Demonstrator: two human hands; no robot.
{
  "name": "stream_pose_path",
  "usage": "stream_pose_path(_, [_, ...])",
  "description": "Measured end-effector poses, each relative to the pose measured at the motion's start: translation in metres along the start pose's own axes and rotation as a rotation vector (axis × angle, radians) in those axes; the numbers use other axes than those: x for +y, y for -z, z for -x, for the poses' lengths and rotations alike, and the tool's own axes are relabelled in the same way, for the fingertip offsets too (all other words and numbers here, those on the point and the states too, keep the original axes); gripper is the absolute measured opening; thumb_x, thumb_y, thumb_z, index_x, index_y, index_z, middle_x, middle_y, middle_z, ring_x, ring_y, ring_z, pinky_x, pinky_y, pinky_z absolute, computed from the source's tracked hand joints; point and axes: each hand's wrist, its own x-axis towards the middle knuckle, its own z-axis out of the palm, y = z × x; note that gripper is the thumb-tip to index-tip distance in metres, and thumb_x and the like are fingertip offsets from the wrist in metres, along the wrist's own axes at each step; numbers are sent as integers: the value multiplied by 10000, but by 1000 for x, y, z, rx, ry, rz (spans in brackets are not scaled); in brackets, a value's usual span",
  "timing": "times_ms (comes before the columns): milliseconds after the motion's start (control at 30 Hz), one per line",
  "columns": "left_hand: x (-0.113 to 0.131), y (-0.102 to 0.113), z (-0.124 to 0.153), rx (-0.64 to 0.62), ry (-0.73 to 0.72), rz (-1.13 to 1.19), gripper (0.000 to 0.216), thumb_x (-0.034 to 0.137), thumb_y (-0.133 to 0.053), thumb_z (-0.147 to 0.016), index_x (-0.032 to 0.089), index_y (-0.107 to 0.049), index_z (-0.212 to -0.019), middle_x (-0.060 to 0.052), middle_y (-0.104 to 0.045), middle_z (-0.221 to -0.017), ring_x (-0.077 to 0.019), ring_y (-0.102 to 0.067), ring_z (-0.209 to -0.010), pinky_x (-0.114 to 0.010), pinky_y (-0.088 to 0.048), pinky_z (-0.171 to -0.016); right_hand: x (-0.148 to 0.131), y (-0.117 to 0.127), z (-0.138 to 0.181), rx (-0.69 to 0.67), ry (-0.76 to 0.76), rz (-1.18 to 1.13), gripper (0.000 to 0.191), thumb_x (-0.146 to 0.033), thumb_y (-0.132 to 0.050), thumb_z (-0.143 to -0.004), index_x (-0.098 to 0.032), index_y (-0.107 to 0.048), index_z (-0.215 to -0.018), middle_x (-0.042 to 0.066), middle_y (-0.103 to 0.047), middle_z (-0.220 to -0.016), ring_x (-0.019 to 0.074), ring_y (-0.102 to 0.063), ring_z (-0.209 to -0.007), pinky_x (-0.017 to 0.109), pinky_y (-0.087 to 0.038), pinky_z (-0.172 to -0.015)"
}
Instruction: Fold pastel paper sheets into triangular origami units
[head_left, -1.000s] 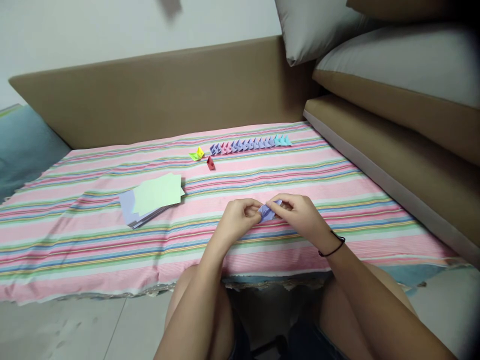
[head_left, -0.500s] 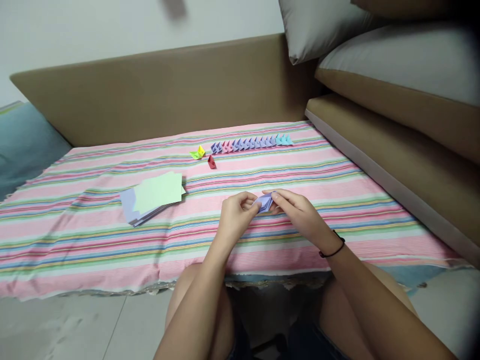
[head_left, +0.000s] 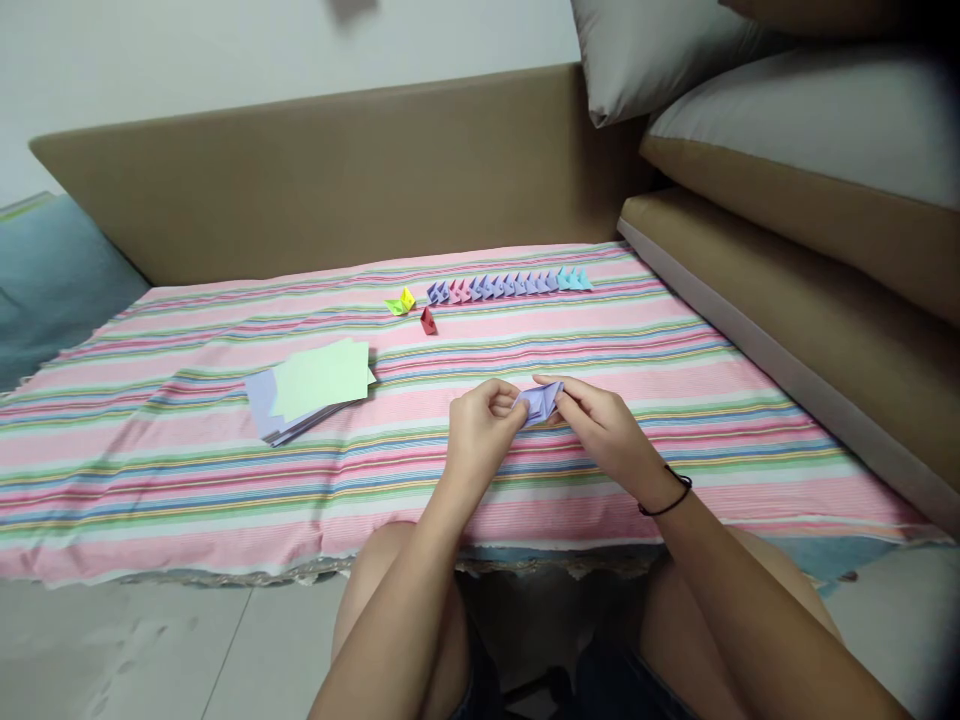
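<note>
A small folded piece of lavender paper [head_left: 540,403] is held over the striped cloth between both hands. My left hand [head_left: 484,425] pinches its left side, with the thumb lying on top. At its right end my right hand [head_left: 600,425] grips the edge between thumb and fingers; a black band circles that wrist. Parts of the paper are covered by the fingertips. Beyond the hands stands a row of folded paper pieces [head_left: 510,287] in purple, pink and light blue. A yellow-green folded piece [head_left: 401,301] and a red one [head_left: 428,321] sit by the row's left end.
A stack of paper sheets [head_left: 322,382], pale green over lavender, lies on the left of the striped cloth [head_left: 187,480]. A brown backrest [head_left: 337,180] runs along the back. Cushions [head_left: 810,120] are piled at the right, and a blue pillow [head_left: 64,280] is at far left.
The lavender paper has opened a little wider between my hands, its folds now spread more. Both hands keep their hold. The whole view has shifted slightly.
</note>
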Motion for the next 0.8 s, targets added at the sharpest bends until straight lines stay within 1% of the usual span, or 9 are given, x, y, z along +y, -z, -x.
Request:
stream_pose_path(100, [0, -1, 1, -20, -12, 13, 53, 151, -601, -679, 151, -618, -729, -13, -647, -636, -126, -632, -593, -210, -509, -578, -1, -2, 0, 18, -44, -8, 349, -214, -473, -814, -142, -618, -1124, 6, -583, -688, 137, -537, -605, 248, -423, -563])
stream_pose_path(167, [1, -3, 1, -31, -25, 25, 87, 112, -589, -659, 156, -617, -728, -5, -647, -649, -117, -628, -600, -198, -508, -578, -1, -3, 0, 42, -72, -37, 340, -194, -508, -772, -145, -634, -1084, 2, -588, -682, 125, -525, -570, 240, -425, -537])
stream_pose_path(300, [2, -4, 3, -16, -44, 25, 95, 105, -579, -671, 158, -619, -739, -1, -648, -663, -110, -630, -608, -188, -509, -585, 4, -6, -1, 79, -103, -192, 317, -191, -549, -741, -145, -637, -1042, 22, -619, -757, 139, -586, -660, 255, -479, -624])
stream_pose_path(400, [2, -5, 3, -14, -34, 34, 79, 147, -583, -704, 151, -628, -768, -15, -655, -680, -117, -638, -626, -195, -510, -596, 8, -7, -1, 79, -137, -266, 319, -230, -567, -755, -138, -622, -1056, 20, -608, -738, 142, -595, -663, 273, -503, -652])
stream_pose_path(467, [2, -5, 3, -17, 2, 64, 84, 164, -589, -706, 140, -628, -776, -24, -654, -681, -120, -633, -614, -201, -505, -583, 8, -9, -1, 83, -145, -312, 329, -272, -570, -777, -138, -606, -1075, 21, -601, -743, 149, -607, -682, 295, -526, -688])
stream_pose_path(567, [0, -6, 1, -11, 72, 123, 101, 155, -611, -667, 130, -623, -764, -24, -645, -663, -117, -617, -581, -198, -486, -549, 8, -11, 0, 109, -115, -346, 365, -323, -574, -801, -154, -572, -1125, 40, -608, -825, 163, -628, -740, 320, -551, -727])
stream_pose_path(667, [-3, -6, 0, -16, 93, 177, 135, 120, -624, -622, 135, -620, -756, -12, -642, -653, -115, -618, -590, -194, -484, -562, 5, -11, 2, 125, -59, -267, 395, -306, -556, -820, -192, -527, -1198, 75, -607, -1012, 159, -638, -772, 305, -561, -712])
stream_pose_path(733, [-4, -6, -1, -8, 81, 191, 157, 102, -614, -620, 142, -616, -772, -4, -643, -653, -114, -623, -598, -194, -489, -575, 2, -10, 4, 113, 12, -134, 395, -236, -523, -824, -221, -517, -1219, 83, -581, -1119, 148, -630, -761, 286, -558, -680])
stream_pose_path(800, [-3, -5, 0, 4, 36, 152, 158, 90, -597, -636, 151, -616, -780, -4, -651, -673, -115, -630, -615, -196, -496, -590, 0, -8, 4, 101, 110, 13, 419, -138, -491, -796, -241, -540, -1199, 71, -574, -1148, 160, -621, -821, 275, -551, -678])
